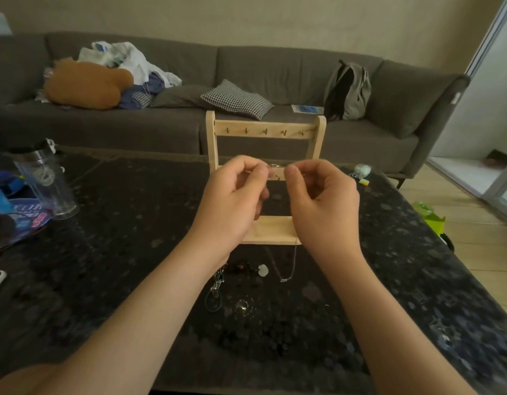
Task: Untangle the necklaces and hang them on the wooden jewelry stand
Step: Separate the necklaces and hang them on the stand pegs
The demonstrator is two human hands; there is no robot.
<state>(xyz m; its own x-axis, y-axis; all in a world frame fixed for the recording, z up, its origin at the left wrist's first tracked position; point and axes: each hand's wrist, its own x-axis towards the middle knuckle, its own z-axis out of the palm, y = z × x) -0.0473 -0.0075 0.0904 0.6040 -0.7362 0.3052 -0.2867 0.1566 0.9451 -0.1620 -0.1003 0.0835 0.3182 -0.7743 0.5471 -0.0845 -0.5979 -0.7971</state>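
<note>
I have my left hand [232, 195] raised, thumb and forefinger pinched on one end of a thin silver chain [276, 165]. Below that grip and a little to its left, a heap of necklaces [218, 283] lies on the dark table [132, 223]: a dark cord loop, some brown beads and a pale pendant, knotted together as far as I can make out (the picture is soft there). Right behind the grip stands the wooden jewelry stand [265, 125], and every one of the hooks [265, 132] on its top rail, above my fingers, looks bare, so I judge nothing has been hung yet. The short stretch of chain runs level between my two grips. My right hand [320, 195] pinches the other side of it the same way, its other fingers curled in. Below this grip the rest of the chain drops past the corner of the stand's base and ends on the table, apparently free of the heap. So I reckon one necklace is worked loose and ready for a hook, and the others are all left to separate and hang.
</note>
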